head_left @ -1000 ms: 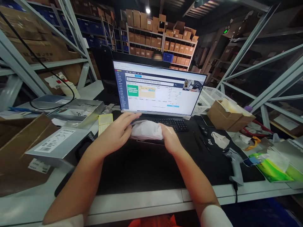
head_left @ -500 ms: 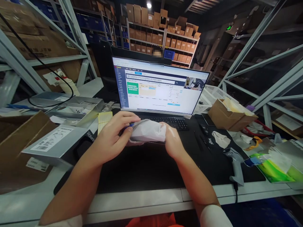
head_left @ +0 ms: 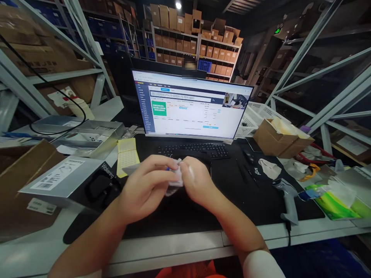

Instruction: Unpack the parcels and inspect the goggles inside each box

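Over the black desk mat [head_left: 191, 220], my two hands meet around a small item in white wrapping [head_left: 176, 180]. My left hand [head_left: 149, 187] curls its fingers over the left side of it, with a speck of blue showing under the fingertips. A pale flat edge sticks out beyond that hand on its far left. My right hand [head_left: 198, 180] is closed on the item's right end, fingers bunched. Most of the wrapped item is hidden by the fingers. Behind the hands lie a black keyboard [head_left: 218, 151] and a lit monitor [head_left: 185, 112].
On the left are a yellow label pad [head_left: 127, 154], a silver box [head_left: 55, 175] and an open carton [head_left: 31, 181]. A barcode scanner [head_left: 288, 200], a green tissue pack [head_left: 336, 202] and a brown carton [head_left: 275, 139] stand right. A person's head shows behind the monitor.
My hands have come closer together and slightly lower. The wrapped item, broad between them before, is now mostly covered by my fingers, and more of the keyboard shows.
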Demonstrator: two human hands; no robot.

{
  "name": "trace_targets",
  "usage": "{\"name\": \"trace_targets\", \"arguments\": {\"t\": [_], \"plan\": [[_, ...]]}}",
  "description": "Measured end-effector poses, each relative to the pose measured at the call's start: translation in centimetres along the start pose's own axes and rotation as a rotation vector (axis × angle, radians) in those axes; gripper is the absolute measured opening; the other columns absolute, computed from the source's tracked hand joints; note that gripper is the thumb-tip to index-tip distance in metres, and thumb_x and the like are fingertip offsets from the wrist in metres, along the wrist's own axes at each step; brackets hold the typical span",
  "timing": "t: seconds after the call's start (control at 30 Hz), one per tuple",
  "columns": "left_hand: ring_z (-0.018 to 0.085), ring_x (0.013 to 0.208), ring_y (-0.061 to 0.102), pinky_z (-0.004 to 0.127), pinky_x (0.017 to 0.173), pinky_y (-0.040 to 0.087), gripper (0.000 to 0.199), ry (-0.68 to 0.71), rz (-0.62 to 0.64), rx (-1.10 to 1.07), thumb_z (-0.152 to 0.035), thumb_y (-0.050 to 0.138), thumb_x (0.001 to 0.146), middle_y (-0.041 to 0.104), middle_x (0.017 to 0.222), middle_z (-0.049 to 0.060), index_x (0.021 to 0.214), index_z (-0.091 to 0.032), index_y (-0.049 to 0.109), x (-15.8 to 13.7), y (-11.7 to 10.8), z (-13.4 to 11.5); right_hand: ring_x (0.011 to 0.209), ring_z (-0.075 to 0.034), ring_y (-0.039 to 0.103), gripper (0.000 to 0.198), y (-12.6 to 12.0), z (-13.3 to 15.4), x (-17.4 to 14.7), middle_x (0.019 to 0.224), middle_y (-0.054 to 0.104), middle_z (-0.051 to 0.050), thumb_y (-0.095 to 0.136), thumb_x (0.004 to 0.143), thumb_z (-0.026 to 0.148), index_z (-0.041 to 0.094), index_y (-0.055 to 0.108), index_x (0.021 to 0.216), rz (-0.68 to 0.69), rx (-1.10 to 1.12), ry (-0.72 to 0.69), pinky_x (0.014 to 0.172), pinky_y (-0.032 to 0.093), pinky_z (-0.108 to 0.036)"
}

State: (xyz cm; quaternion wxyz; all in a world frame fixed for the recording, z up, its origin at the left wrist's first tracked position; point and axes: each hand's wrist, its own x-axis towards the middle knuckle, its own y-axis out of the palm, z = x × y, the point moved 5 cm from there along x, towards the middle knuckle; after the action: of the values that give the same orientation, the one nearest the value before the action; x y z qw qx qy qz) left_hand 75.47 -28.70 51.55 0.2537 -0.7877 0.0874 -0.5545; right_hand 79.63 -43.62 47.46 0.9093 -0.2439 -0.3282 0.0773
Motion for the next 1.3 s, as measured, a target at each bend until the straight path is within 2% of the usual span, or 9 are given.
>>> {"name": "trace_targets", "arguments": {"t": [0.1,0.2,0.4,0.63,0.83,1.03,1.13,1.23,1.3], "plan": [[0.015,0.098,0.066,0.026,0.081,0.057,0.042,-0.014,0.07,-0.08,0.005,0.051,0.088,0.063,0.116,0.006,0.113,-0.026,0.062,0.0,1.4,-1.0,0.072,-0.018,0.048,0.017,2.2,0.1,-0.5,0.077,0.056,-0.002,0.053,0.092,0.025,0.021,0.049,0.076,0.109,-0.273,-0.159,0.065,0.034,-0.033],[0.015,0.096,0.065,0.026,0.08,0.056,0.04,-0.026,0.02,-0.093,0.006,0.052,0.087,0.064,0.11,0.004,0.11,-0.026,0.062,-0.1,1.4,-1.2,0.068,-0.016,0.048,0.019,2.5,0.2,-0.6,0.073,0.056,0.0,0.061,0.085,0.024,0.021,0.047,0.073,0.149,-0.305,-0.163,0.062,0.033,-0.031],[0.011,0.067,0.054,0.021,0.054,0.043,0.032,-0.422,-0.186,0.067,-0.015,0.06,0.091,0.051,0.085,-0.001,0.121,-0.024,0.062,-1.1,0.1,1.6,0.056,-0.013,0.036,0.04,-2.4,1.9,-0.3,0.059,0.04,0.002,0.052,0.095,0.033,0.023,0.029,0.064,-0.242,-0.185,-0.142,0.058,0.027,-0.032],[0.019,0.073,0.063,0.026,0.063,0.045,0.028,-0.676,0.334,0.032,-0.048,0.062,0.092,0.069,0.083,0.001,0.097,-0.022,0.066,-0.9,2.9,2.8,0.058,-0.016,0.039,0.041,-1.7,2.0,-1.0,0.058,0.041,0.0,0.051,0.098,0.034,0.024,0.031,0.064,-0.293,-0.378,-0.286,0.061,0.026,-0.036],[0.014,0.068,0.055,0.023,0.061,0.044,0.026,-0.829,0.429,-0.447,-0.042,0.069,0.087,0.061,0.077,-0.002,0.082,-0.018,0.06,-1.5,4.2,5.1,0.062,-0.017,0.044,0.026,-0.1,1.4,-0.5,0.065,0.048,0.0,0.051,0.095,0.029,0.022,0.046,0.07,-0.129,-0.44,-0.386,0.061,0.03,-0.034],[0.01,0.059,0.048,0.019,0.052,0.037,0.023,-0.905,0.214,-0.583,-0.033,0.067,0.08,0.052,0.065,-0.004,0.071,-0.017,0.053,-0.7,4.2,6.0,0.073,-0.017,0.053,0.027,-1.7,2.1,-0.3,0.081,0.057,-0.002,0.065,0.092,0.044,0.019,0.057,0.088,0.041,-0.257,-0.271,0.067,0.04,-0.031],[0.008,0.052,0.046,0.018,0.049,0.036,0.013,-0.905,0.065,-0.557,-0.023,0.065,0.074,0.052,0.062,-0.006,0.073,-0.019,0.052,-0.6,3.2,6.3,0.083,-0.019,0.059,0.023,-2.6,2.6,-0.6,0.095,0.063,-0.005,0.063,0.091,0.033,0.017,0.061,0.108,0.086,-0.129,-0.206,0.075,0.047,-0.031],[0.009,0.05,0.048,0.018,0.045,0.036,0.007,-0.88,-0.091,-0.491,-0.018,0.064,0.07,0.058,0.063,-0.004,0.074,-0.019,0.058,-1.1,1.8,6.8,0.091,-0.019,0.063,0.053,-3.2,2.6,-0.7,0.117,0.065,-0.009,0.061,0.088,0.023,0.016,0.051,0.139,0.117,-0.037,-0.134,0.082,0.05,-0.032],[0.01,0.052,0.051,0.019,0.046,0.036,0.003,-0.821,-0.188,-0.452,-0.018,0.062,0.07,0.063,0.066,-0.002,0.071,-0.018,0.064,-1.4,1.1,6.9,0.088,-0.019,0.063,0.056,-3.4,2.5,-0.7,0.116,0.067,-0.009,0.058,0.088,0.021,0.016,0.05,0.143,0.11,-0.057,-0.1,0.08,0.05,-0.032]]}}
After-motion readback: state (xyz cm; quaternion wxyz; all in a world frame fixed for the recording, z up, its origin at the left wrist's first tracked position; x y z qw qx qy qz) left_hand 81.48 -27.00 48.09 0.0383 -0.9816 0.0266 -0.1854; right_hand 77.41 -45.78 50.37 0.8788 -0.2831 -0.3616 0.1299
